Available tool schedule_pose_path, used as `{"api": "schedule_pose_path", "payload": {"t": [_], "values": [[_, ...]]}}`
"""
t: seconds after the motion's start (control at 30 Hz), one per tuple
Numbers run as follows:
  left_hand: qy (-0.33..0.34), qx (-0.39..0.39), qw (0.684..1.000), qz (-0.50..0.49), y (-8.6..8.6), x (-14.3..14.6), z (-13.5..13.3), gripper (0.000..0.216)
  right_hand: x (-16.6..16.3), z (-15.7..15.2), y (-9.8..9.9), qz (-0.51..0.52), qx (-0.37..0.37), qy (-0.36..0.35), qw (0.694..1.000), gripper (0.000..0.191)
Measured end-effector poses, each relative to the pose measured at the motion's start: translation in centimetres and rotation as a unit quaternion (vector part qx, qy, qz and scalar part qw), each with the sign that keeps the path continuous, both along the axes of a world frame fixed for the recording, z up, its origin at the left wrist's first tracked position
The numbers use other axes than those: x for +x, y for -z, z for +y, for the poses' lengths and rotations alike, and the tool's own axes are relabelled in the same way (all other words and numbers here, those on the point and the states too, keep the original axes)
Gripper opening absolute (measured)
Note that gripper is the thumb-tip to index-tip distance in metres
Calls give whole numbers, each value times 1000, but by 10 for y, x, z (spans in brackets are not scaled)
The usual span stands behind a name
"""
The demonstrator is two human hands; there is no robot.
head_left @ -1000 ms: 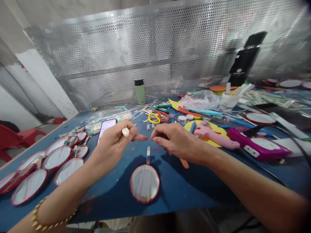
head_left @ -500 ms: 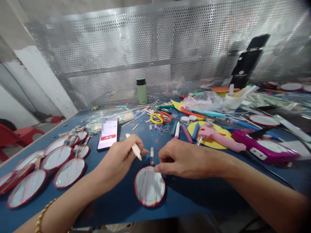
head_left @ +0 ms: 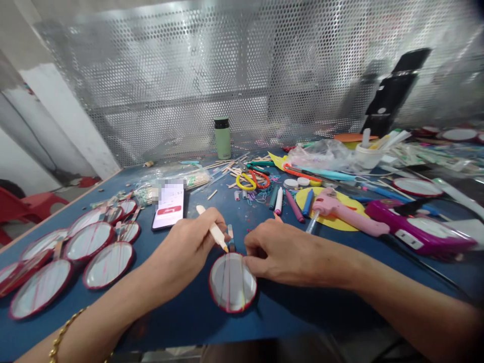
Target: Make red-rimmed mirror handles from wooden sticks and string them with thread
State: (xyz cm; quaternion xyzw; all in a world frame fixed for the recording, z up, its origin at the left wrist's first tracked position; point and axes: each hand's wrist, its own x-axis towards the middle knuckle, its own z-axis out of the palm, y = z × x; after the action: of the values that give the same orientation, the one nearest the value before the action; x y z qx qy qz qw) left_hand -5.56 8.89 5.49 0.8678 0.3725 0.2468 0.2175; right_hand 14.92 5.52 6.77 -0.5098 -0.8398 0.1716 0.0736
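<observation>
My left hand is closed around a cream-coloured marker, its yellowish tip pointing down at the top of a round red-rimmed disc. The disc has a whitish face with thin pink, yellow and dark stripes, and a short flat stick juts from its far edge. My right hand has its fingers curled in, with the thumb at the disc's upper right rim; its palm side is hidden. A small orange piece shows just behind the right hand.
Similar discs lie piled at left beside a phone. Several markers, a pink glue gun, scissors and a purple device lie to the right. A green bottle stands before the perforated metal screen.
The marker tip has moved down and right, closer to the disc's upper edge. The disc has turned slightly, its stick shifting left. My right hand stays at the rim.
</observation>
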Motion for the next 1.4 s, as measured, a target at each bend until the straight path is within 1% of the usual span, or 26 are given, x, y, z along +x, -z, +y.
{"api": "schedule_pose_path", "payload": {"t": [0.1,0.17,0.23,0.3,0.37,0.43,0.5,0.57,0.67,0.8,0.97,1.07,1.1,1.17,1.23,1.3,1.37,1.4], "values": [[-9,12,1000,-1,-1,-1,0,15,-1,4,3,-7,69,18,997,31],[-17,11,1000,-15,-3,-3,1,15,1,7,2,-1,96,35,995,33],[-32,5,999,-39,-7,-4,2,14,7,12,-1,0,129,74,989,34],[-53,12,997,-61,-11,-7,4,14,16,18,-5,-9,183,116,976,32],[-69,27,994,-86,-14,-10,7,15,25,25,-7,-25,216,133,967,27],[-82,34,990,-109,-16,-13,10,15,30,32,-6,-40,209,123,969,21],[-89,31,988,-122,-15,-15,12,15,31,36,-3,-48,177,95,978,17],[-83,23,988,-127,-14,-15,12,17,28,37,0,-49,149,68,985,17],[-69,15,990,-125,-13,-14,12,20,21,34,2,-64,130,55,988,17],[-68,22,992,-109,-14,-11,11,20,14,27,2,-114,147,57,981,14],[-63,18,991,-115,-13,-11,11,20,6,23,9,-197,193,53,960,17],[-61,8,991,-117,-12,-10,10,21,6,23,9,-205,208,57,955,17],[-59,2,991,-119,-12,-10,10,22,7,23,8,-193,204,62,958,16],[-50,-17,990,-133,-13,-8,9,23,9,22,4,-137,190,79,969,13],[-31,-46,986,-156,-13,-5,7,24,11,21,0,-50,176,107,977,10],[-10,-73,982,-175,-15,-3,5,23,10,20,-2,46,174,131,975,7],[6,-91,977,-193,-16,-1,3,22,8,19,-2,137,160,121,970,5],[12,-98,975,-199,-17,-1,2,21,7,18,-1,181,140,103,968,4]]}}
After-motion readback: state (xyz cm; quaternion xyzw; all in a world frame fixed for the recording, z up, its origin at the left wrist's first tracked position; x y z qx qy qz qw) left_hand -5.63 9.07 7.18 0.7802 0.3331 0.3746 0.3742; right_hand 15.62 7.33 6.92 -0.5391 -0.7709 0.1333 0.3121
